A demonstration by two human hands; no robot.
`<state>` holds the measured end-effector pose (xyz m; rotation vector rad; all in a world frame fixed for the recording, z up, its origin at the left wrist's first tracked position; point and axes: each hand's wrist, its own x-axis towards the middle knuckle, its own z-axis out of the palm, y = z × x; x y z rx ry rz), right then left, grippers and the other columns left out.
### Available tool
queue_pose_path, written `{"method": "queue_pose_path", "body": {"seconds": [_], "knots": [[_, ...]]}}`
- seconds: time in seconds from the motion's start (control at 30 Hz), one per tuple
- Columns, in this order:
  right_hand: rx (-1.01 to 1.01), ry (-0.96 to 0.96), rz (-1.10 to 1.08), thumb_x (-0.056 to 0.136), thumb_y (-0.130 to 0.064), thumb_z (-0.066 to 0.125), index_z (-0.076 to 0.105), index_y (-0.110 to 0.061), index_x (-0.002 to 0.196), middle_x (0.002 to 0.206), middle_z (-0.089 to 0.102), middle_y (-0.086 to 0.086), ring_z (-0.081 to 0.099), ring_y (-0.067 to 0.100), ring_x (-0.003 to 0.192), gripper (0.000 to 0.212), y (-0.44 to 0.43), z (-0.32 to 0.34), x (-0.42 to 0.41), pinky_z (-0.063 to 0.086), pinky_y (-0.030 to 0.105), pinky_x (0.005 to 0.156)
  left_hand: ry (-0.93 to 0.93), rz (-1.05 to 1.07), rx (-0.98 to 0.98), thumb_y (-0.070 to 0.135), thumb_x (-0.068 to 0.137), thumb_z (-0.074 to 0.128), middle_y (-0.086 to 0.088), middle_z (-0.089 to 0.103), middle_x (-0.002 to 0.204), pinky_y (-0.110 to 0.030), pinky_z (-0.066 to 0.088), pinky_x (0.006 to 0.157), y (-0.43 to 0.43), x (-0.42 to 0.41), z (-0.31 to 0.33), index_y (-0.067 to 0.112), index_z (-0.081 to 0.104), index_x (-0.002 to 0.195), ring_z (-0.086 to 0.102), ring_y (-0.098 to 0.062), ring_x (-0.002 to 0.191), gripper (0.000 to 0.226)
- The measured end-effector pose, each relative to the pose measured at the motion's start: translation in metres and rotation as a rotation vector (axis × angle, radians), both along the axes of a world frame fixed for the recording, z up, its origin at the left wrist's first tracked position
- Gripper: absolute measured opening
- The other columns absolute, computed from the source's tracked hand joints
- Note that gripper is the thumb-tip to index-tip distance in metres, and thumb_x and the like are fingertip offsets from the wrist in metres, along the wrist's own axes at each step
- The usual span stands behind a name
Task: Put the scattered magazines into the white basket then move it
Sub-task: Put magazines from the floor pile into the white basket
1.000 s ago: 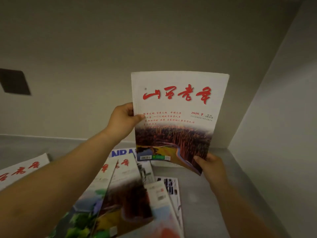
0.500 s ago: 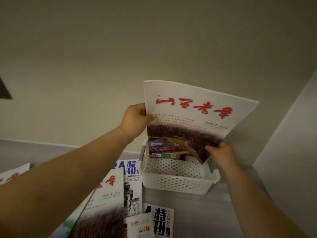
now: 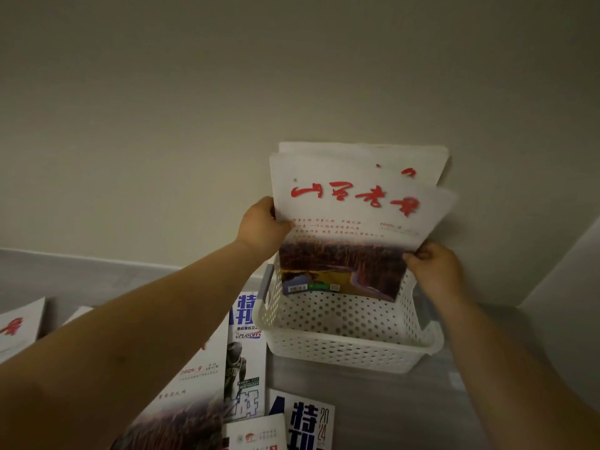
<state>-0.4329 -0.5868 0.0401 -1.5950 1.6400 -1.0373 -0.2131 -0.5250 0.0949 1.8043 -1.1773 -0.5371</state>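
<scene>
1. Against the wall (image 3: 194, 125), matte beige and unmarked, a smooth grey surface (image 3: 373, 410) runs back to a pale skirting strip. A side wall (image 3: 568, 271) meets it at the right, forming a corner.
2. Near that corner the basket (image 3: 350, 352) sits on the surface. It is white plastic, rectangular with rounded corners and a rolled rim, its walls pierced with rows of small holes. A grey handle (image 3: 268, 284) shows at its left end.
3. Both hands hold a magazine (image 3: 350, 206) upright with its lower edge inside the basket. Its thin, glossy cover is white with red brush characters above a rust-brown landscape photo, and its top right corner bends.
4. The left hand (image 3: 263, 228) grips the magazine's left edge, thumb on the cover. The right hand (image 3: 435, 267) pinches the right edge lower down, fingers curled.
5. A rear magazine (image 3: 373, 154) with the same white cover stands behind it in the basket, leaning on the wall.
6. Loose magazines (image 3: 243, 352) lie flat and overlapping on the surface left of and in front of the basket. Some have blue characters and a basketball player, others red script.
</scene>
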Motion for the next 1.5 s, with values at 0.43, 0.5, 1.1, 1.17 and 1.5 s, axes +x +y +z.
{"method": "queue_pose_path", "body": {"seconds": [0.43,0.5,1.1,1.17,1.5], "knots": [[-0.085,0.011,-0.059,0.089,-0.011,0.048,0.05,0.0,0.106,0.109,0.061,0.022,0.057,0.035,0.096,0.02,-0.006,-0.005,0.012,0.037,0.029,0.07,-0.413,0.053,0.173,0.017,0.094,0.035,-0.016,0.058,0.112,-0.035,0.043,0.072,-0.019,-0.001,0.0,0.003,0.04,0.115,0.05,-0.023,0.083,0.026],[-0.114,0.051,-0.064,0.09,-0.011,0.047,0.05,0.0,0.105,0.106,0.061,0.023,0.057,0.036,0.093,0.019,-0.005,-0.006,0.013,0.036,0.029,0.068,-0.453,0.059,0.224,0.016,0.093,0.037,-0.015,0.058,0.111,-0.037,0.045,0.074,-0.024,-0.002,0.002,0.004,0.039,0.115,0.055,-0.027,0.087,0.025],[-0.261,0.013,-0.116,0.082,0.008,0.04,0.051,0.003,0.111,0.124,0.047,0.024,0.044,0.036,0.116,0.031,0.069,0.006,0.011,0.037,0.032,0.088,-0.478,-0.042,0.181,0.033,0.089,0.046,-0.01,0.044,0.136,-0.036,0.043,0.09,0.06,0.02,-0.007,0.015,0.043,0.127,0.053,-0.026,0.112,0.042],[-0.268,0.016,-0.047,0.082,0.008,0.041,0.052,0.002,0.109,0.122,0.048,0.024,0.046,0.036,0.113,0.031,0.099,0.003,0.015,0.037,0.033,0.087,-0.449,-0.089,0.122,0.026,0.089,0.048,-0.008,0.046,0.135,-0.029,0.041,0.086,0.092,0.022,-0.017,0.016,0.051,0.122,0.054,-0.022,0.107,0.034],[0.006,0.271,0.4,0.087,-0.02,0.051,0.039,-0.014,0.131,0.14,0.041,0.01,0.037,0.023,0.129,0.046,0.288,-0.067,0.098,0.03,0.028,0.104,-0.327,-0.063,0.319,0.035,0.087,0.049,-0.008,0.047,0.138,-0.031,0.031,0.104,0.29,0.073,-0.09,0.018,0.046,0.128,0.042,-0.023,0.126,0.044]]}}
